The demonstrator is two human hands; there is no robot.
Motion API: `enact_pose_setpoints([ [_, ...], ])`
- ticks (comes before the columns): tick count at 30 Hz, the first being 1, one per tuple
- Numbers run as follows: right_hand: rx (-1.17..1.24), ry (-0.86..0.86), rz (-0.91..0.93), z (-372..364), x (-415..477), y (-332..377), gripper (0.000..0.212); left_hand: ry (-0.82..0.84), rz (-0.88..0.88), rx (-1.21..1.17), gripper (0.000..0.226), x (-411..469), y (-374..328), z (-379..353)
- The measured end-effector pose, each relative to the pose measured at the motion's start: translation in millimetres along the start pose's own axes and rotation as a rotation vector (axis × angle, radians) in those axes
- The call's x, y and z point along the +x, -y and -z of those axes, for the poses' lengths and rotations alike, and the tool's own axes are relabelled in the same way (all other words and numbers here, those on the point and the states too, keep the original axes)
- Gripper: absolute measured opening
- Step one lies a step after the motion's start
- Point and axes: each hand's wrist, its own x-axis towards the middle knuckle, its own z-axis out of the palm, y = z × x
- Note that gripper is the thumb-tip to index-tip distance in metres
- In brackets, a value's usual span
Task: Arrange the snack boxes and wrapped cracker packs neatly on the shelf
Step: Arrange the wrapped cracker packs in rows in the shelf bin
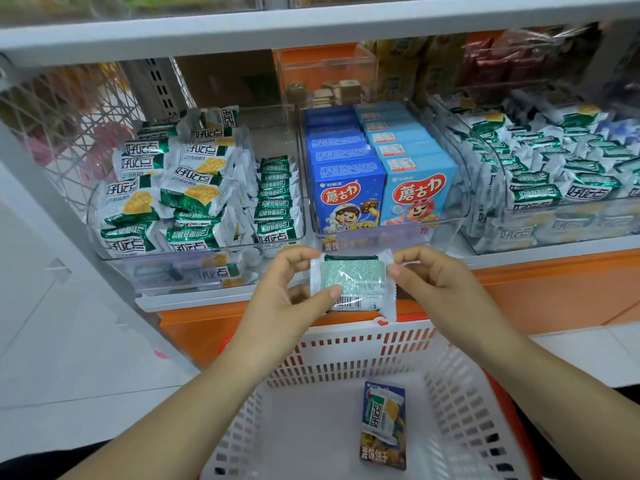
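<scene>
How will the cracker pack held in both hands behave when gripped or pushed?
The pack is probably light: the left hand and right hand hold it by fingertips alone. Its glossy film looks slippery. The flat middle seems stiff, likely a breakable cracker, while the sealed ends look floppy.

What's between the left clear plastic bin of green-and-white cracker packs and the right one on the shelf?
Head view: a middle clear plastic bin holding two rows, dark blue cardboard snack boxes left, light blue cardboard snack boxes right.

Green-and-white cracker packs (pixel 162 188), dark-blue (pixel 348 195) and light-blue snack boxes (pixel 417 192), white slotted basket (pixel 346 355), orange shelf base (pixel 554 289).
</scene>
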Motion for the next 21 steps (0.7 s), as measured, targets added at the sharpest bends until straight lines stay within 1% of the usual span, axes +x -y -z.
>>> enact_pose_setpoints([
  [1,0.006,-0.007,0.009,-1,0,0,0.005,-0.013,0.031,-0.043,0.045,1,0,0],
  [3,0.046,-0.013,0.066,-3,-1,0,0.025,0.001,0.127,-0.158,0.057,2,1,0],
  [4,0.028,-0.004,0.116,-3,-2,0,0.031,0.02,0.185,-0.207,0.06,3,1,0],
  [5,-0.046,0.016,0.192,-3,-3,1,0.034,0.035,0.236,-0.257,0.057,2,1,0],
  [7,-0.274,0.098,0.369,-3,-5,1,0.039,0.053,0.304,-0.348,0.038,2,0,-1],
  [8,-0.357,0.146,0.427,-4,-5,1,0.042,0.06,0.33,-0.378,0.03,2,-1,-1],
  [10,-0.413,0.216,0.453,-5,-3,-3,0.044,0.089,0.379,-0.433,0.024,1,0,-1],
  [12,-0.342,0.233,0.369,-7,-2,-5,0.037,0.128,0.415,-0.484,0.019,1,-1,0],
  [13,-0.258,0.243,0.277,-8,0,-3,0.033,0.147,0.423,-0.506,0.018,1,-2,1],
  [15,0.036,0.257,0.036,-8,2,3,0.03,0.155,0.389,-0.518,0.026,1,-6,4],
  [16,0.232,0.265,-0.087,-8,3,5,0.031,0.146,0.351,-0.48,0.032,2,-5,6],
  [18,0.594,0.308,-0.282,-8,5,8,0.038,0.144,0.259,-0.297,0.04,4,-4,8],
  [19,0.707,0.342,-0.343,-8,4,10,0.042,0.164,0.234,-0.22,0.045,4,-5,8],
  [20,0.771,0.378,-0.385,-9,3,11,0.044,0.186,0.229,-0.193,0.05,4,-4,7],
  [21,0.794,0.406,-0.409,-10,2,11,0.045,0.2,0.242,-0.217,0.05,3,-4,5],
])
